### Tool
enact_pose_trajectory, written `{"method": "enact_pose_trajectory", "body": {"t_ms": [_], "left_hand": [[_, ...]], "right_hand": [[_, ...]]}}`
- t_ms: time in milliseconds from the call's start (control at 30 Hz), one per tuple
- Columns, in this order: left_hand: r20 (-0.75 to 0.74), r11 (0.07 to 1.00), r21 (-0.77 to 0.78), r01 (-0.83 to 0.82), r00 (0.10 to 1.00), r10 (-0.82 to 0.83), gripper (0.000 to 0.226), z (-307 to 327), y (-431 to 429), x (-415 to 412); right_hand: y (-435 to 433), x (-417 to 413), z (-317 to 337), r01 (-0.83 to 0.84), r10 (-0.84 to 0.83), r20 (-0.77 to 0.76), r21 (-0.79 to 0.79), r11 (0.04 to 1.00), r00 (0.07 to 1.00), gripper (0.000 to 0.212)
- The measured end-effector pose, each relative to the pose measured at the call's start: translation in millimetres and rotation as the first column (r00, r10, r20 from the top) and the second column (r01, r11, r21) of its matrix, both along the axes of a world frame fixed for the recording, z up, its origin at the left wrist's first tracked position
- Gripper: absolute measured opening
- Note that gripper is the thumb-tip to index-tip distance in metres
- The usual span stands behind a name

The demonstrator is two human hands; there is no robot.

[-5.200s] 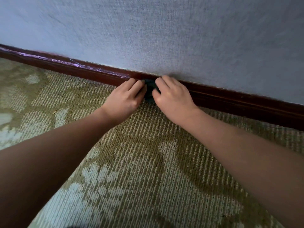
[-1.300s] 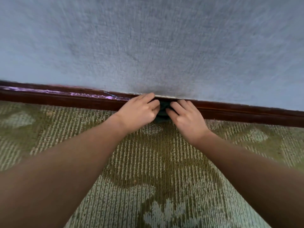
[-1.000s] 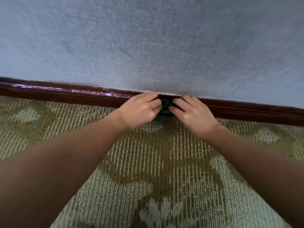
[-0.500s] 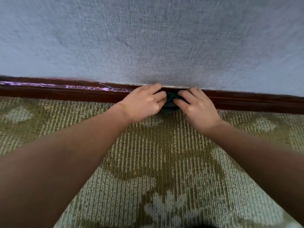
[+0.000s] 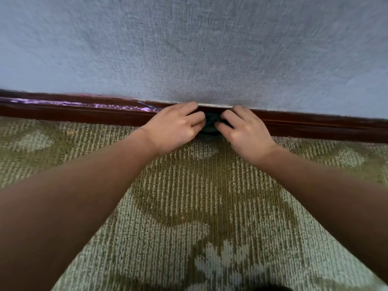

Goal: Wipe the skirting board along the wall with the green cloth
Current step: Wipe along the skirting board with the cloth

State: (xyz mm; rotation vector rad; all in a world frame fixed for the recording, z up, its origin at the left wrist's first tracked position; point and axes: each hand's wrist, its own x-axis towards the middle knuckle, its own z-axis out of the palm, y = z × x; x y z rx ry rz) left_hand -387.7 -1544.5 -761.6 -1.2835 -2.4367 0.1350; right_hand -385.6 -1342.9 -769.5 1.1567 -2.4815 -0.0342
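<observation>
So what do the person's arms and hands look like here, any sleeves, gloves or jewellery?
Bare throughout: the left hand and right hand wear no gloves; the left forearm and right forearm show no sleeve, watch or bracelet up to the frame edge. Rings: cannot tell.

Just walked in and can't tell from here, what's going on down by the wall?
A person grips a bunched green cloth with both the left hand and the right hand, pressing it against the dark skirting board where the carpet meets the wall. Purple streaks show on the board left of the hands.
</observation>
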Motion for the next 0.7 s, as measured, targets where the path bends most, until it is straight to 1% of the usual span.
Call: {"method": "enact_pose_trajectory", "body": {"t_ms": [100,200,233,267,300,433,533,700], "left_hand": [[0.007,1.0,-0.001,-0.012,1.0,0.012,0.029,0,-4,1],[0.001,1.0,0.009,-0.015,1.0,0.015,0.028,-2,-4,1],[0.001,1.0,0.016,-0.016,1.0,0.016,0.028,-3,-4,1],[-0.003,1.0,0.025,-0.015,1.0,0.015,0.028,-5,-4,2],[-0.008,0.999,0.034,-0.011,1.0,0.011,0.027,-6,-3,2],[-0.037,0.999,0.047,0.013,0.999,-0.011,0.016,-10,0,0],[-0.059,0.999,0.043,0.013,0.998,-0.01,0.013,-12,3,1],[-0.074,0.999,0.037,0.003,0.997,-0.001,0.017,-10,5,3]], "right_hand": [[-3,0,0,-0.011,0.011,0.008,-0.002,1.0,1.0,0.013],[-3,0,2,-0.01,0.01,0.02,0.003,1.0,1.0,0.021],[-2,1,2,-0.01,0.01,0.022,0.003,1.0,1.0,0.022],[-2,0,3,-0.013,0.013,0.028,0.009,1.0,1.0,0.018],[-1,0,4,-0.016,0.016,0.038,0.015,1.0,0.999,0.014],[1,-1,8,-0.039,0.036,0.064,0.035,0.999,0.997,0.016],[3,-1,9,-0.036,0.034,0.083,0.029,0.999,0.996,0.017],[6,-1,10,-0.045,0.042,0.083,0.04,0.998,0.996,0.015]]}}
